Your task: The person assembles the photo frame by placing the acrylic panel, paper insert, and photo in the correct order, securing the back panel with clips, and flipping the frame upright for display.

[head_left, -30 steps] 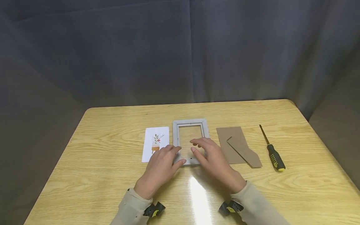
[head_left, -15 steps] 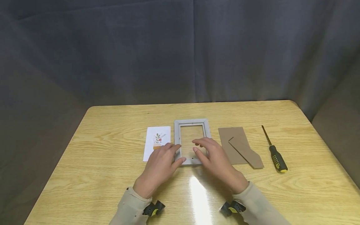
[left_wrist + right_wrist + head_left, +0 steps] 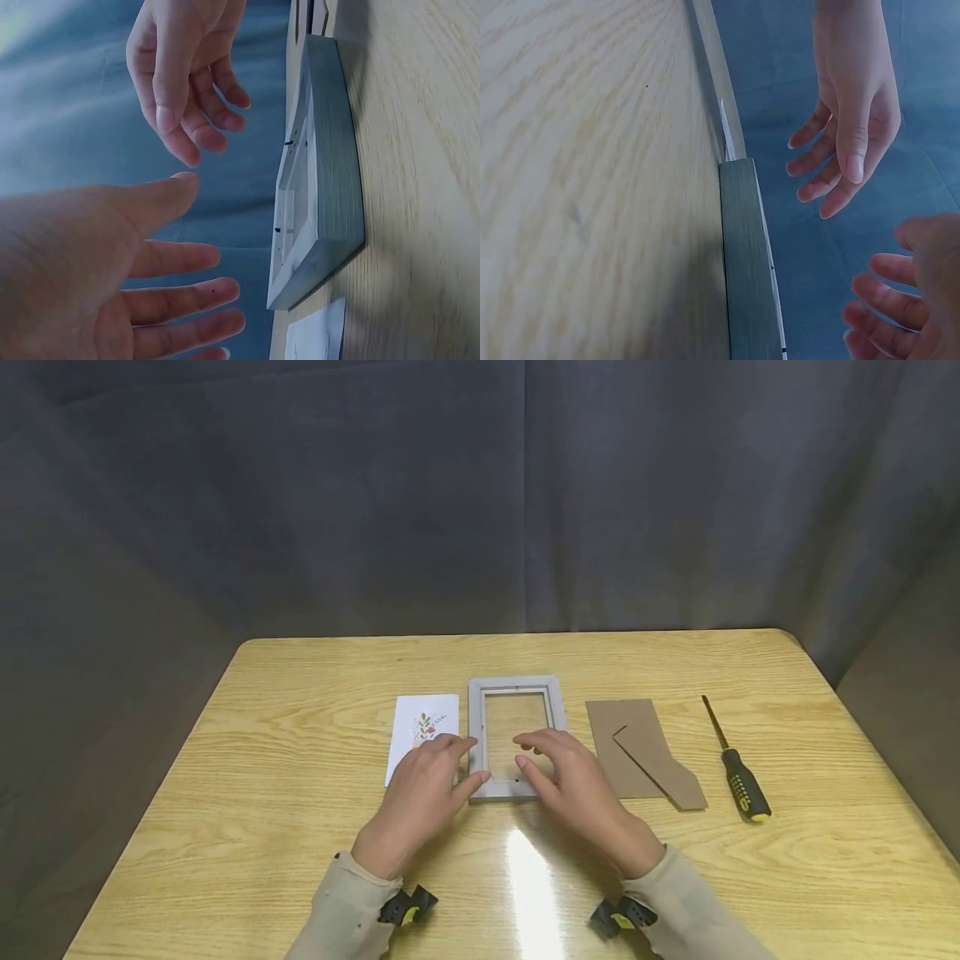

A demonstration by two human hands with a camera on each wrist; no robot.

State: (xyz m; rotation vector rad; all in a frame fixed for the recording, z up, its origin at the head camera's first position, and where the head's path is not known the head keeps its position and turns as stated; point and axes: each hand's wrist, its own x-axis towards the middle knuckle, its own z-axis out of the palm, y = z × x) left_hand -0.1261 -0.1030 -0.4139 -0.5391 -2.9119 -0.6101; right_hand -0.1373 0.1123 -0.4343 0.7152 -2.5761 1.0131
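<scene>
White card with a plant print (image 3: 423, 735) lies left of centre on the pale wooden worktop (image 3: 285, 793), partly under the left hand (image 3: 423, 789), whose relaxed, spread fingers hover holding nothing. At centre lies the grey rectangular picture frame (image 3: 517, 685), flat. The right hand (image 3: 573, 781) hovers over its lower part, loosely spread; a brown cardboard backing (image 3: 637, 752) and a black-and-yellow screwdriver (image 3: 738, 777) lie further right.

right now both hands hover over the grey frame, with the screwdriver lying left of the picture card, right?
Not quite. The screwdriver lies at the far right, beyond the brown backing board; the head view shows it. Both hands, left hand and right hand, do hover over the grey frame.
</scene>
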